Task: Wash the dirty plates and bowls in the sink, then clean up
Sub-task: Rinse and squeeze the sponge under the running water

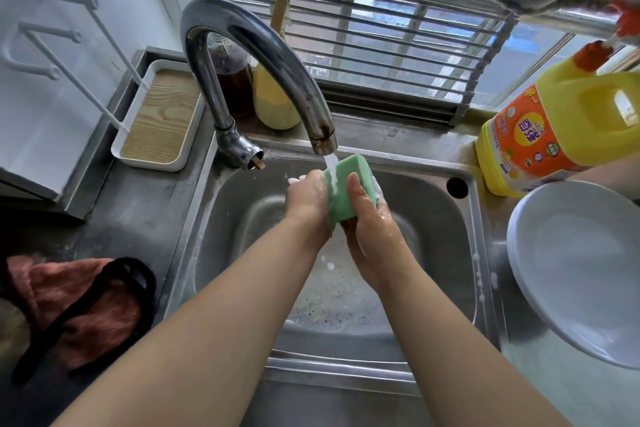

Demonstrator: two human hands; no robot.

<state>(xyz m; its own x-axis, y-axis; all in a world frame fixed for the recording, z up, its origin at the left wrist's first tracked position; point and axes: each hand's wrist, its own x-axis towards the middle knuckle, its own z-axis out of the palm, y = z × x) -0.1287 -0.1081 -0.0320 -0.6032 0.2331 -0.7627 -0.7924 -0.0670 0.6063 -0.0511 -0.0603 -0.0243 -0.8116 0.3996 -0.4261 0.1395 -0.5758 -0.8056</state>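
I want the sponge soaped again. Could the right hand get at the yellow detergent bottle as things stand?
Probably yes: the detergent bottle stands on the counter right of the sink, nothing between. But the right hand must first release the sponge.

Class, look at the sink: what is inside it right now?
Inside the sink: two hands, left hand and right hand, gripping a green sponge under running water, plus suds. The arms hide the drain.

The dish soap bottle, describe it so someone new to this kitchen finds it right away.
Start at the steel sink and look to its far right corner by the window. The dish soap bottle stands behind the stacked white plates: a big yellow jug with an orange label, the only bright plastic there.
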